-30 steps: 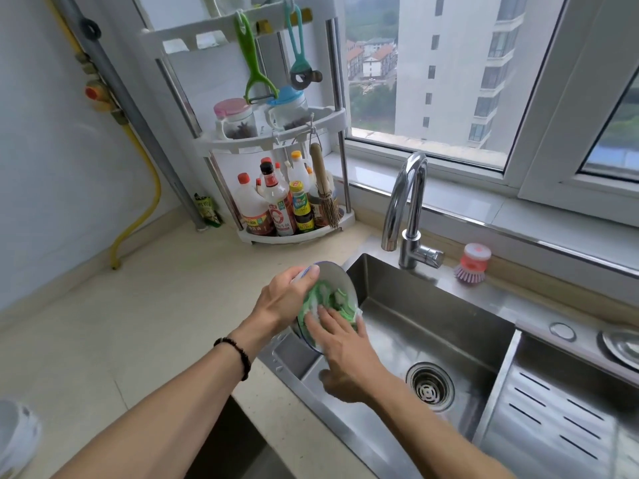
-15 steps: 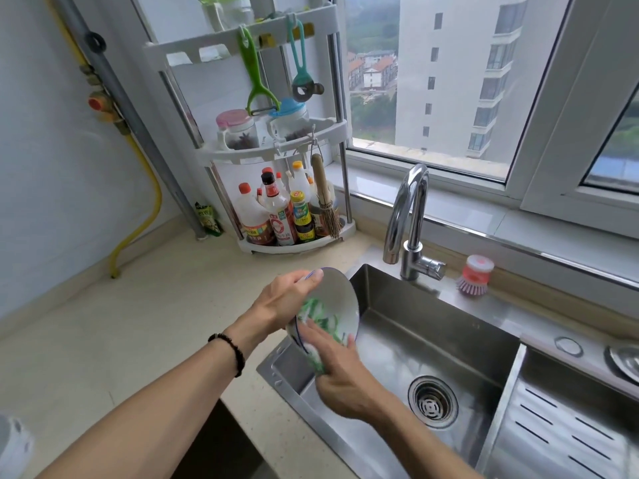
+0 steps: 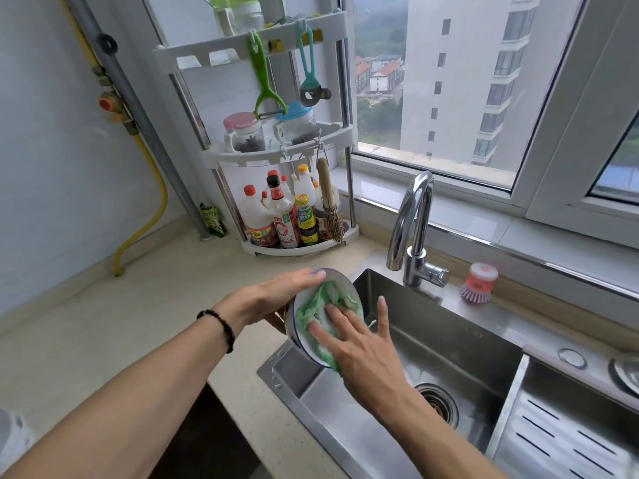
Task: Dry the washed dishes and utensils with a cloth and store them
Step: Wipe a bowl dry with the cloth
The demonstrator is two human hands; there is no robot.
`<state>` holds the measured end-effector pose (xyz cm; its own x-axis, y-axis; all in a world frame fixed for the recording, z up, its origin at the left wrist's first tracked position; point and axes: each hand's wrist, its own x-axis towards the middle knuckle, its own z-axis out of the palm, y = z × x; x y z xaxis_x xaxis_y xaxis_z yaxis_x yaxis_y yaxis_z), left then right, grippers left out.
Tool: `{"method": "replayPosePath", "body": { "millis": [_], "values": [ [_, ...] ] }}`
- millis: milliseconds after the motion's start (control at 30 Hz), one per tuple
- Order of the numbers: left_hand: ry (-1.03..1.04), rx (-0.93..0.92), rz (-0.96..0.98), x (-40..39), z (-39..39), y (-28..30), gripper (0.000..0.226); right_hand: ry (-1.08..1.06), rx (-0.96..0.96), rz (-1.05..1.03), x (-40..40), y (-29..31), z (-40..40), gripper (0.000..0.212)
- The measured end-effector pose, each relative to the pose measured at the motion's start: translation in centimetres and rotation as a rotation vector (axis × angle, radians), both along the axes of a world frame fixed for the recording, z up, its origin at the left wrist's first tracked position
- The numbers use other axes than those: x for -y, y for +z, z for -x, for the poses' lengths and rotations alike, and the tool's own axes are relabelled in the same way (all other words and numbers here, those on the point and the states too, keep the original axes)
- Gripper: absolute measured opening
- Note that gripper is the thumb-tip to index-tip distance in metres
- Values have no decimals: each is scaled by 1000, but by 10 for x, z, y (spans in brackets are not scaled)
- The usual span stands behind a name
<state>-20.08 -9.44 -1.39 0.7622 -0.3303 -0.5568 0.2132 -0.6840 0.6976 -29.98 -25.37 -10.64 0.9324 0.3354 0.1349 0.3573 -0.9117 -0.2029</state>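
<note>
White bowl (image 3: 304, 340) tilted on edge above sink (image 3: 449, 340) corner, beside worktop (image 3: 103, 340) | left hand (image 3: 276, 295) fingers curled round rim | right hand (image 3: 359, 344) fingers straight, pressing green cloth (image 3: 318, 305) into bowl

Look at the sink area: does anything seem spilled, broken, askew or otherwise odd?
Nothing stands out. The left hand holds the plate tilted over the sink while the right hand presses the green cloth into it. Bottles stand upright in the rack.
</note>
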Motion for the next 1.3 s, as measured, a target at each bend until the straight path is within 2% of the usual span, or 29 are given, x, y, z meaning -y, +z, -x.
{"method": "replayPosePath", "body": {
  "millis": [100, 167, 267, 333, 400, 433, 500, 533, 567, 600, 667, 733, 767, 800, 867, 900, 967, 1067, 1133, 1200, 1233, 1300],
  "values": [
    [163, -4, 115, -4, 5, -1, 63, -44, 185, -63, -9, 0, -5, 62],
    [241, 49, 243, 0, 16, -8, 64, -126, 133, -151, -18, 10, -9, 50],
    [433, 218, 376, 19, 32, -20, 55, -252, 111, -333, -37, 28, -12, 68],
    [542, 345, 394, 25, 28, -21, 55, -273, 111, -420, -46, 39, -13, 78],
    [473, 413, 301, 19, 19, -15, 46, -199, 46, -449, -40, 36, -10, 74],
    [403, 415, 246, 14, 17, -11, 44, -123, 45, -397, -31, 33, -8, 71],
    [312, 396, 161, 5, 15, -4, 43, -13, 111, -120, -11, 17, -10, 69],
    [294, 401, 133, 4, 16, -2, 41, -15, 99, -6, -4, 12, -11, 70],
    [301, 415, 118, 5, 19, -2, 38, -26, 71, 13, -2, 14, -10, 71],
    [335, 437, 120, 7, 20, -3, 36, -48, 8, -34, -6, 18, -10, 70],
    [423, 479, 128, 16, 24, -5, 36, -74, -183, -304, -19, 29, -7, 77],
    [426, 500, 105, 19, 26, -7, 36, -2, -359, -536, -25, 41, -1, 90],
    [390, 496, 89, 17, 26, -6, 34, 45, -383, -545, -23, 43, 2, 94],
    [344, 481, 78, 15, 25, -6, 33, 67, -370, -474, -18, 41, 4, 95],
    [265, 441, 75, 9, 24, -3, 35, 64, -220, -130, -2, 36, 0, 87],
    [249, 437, 80, 8, 25, -3, 37, 40, -166, -26, 2, 34, -3, 82],
    [287, 481, 110, 11, 27, -2, 34, -2, -160, -93, -3, 34, -6, 81],
    [355, 528, 108, 14, 29, -2, 29, 51, -382, -463, -17, 44, -2, 93],
    [284, 479, 78, 9, 27, -2, 36, 101, -361, -389, -13, 40, 2, 94],
    [201, 419, 65, 3, 25, -1, 42, 112, -179, -113, -2, 25, -1, 90],
    [193, 407, 71, 2, 24, -2, 43, 79, -138, -43, 1, 22, -4, 87],
    [250, 437, 79, 6, 24, -4, 39, 7, -151, -110, -10, 21, -6, 84]
  ]
}}
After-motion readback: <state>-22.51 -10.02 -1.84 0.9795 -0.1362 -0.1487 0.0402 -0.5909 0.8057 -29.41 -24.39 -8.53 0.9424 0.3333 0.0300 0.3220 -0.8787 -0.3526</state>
